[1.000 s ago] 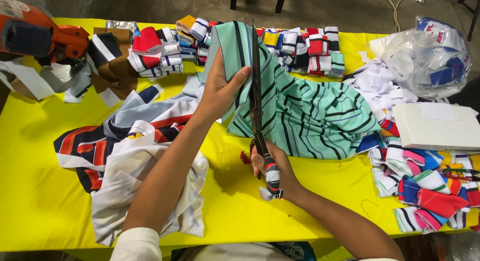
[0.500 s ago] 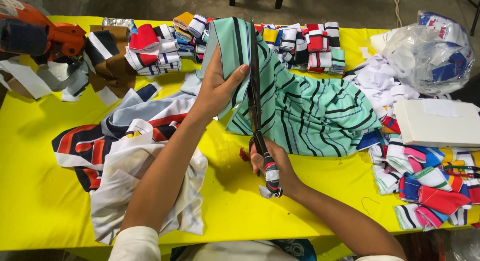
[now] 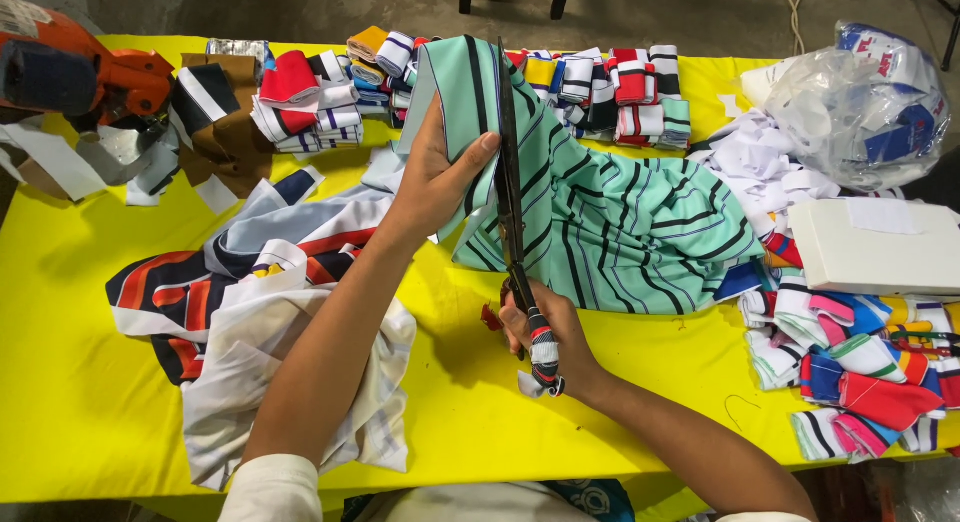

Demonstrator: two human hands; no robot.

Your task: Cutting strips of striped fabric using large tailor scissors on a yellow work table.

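Barely shifted: your left hand (image 3: 440, 177) still pinches soft mint striped knit fabric (image 3: 620, 222) upright; right hand (image 3: 545, 332) clenched on long dark scissors (image 3: 510, 202), tape-wrapped handles, blades against fold, yellow table (image 3: 80, 402).

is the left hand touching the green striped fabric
Touching. The head view shows the left hand gripping the raised edge of the green striped fabric, thumb pressed on its front, beside the scissors held by the right hand.

Single head-worn view, looking steeply down and forward over the yellow bench (image 3: 90, 412), close above the person's own forearms, far bench edge and a strip of floor (image 3: 300, 7) along the top
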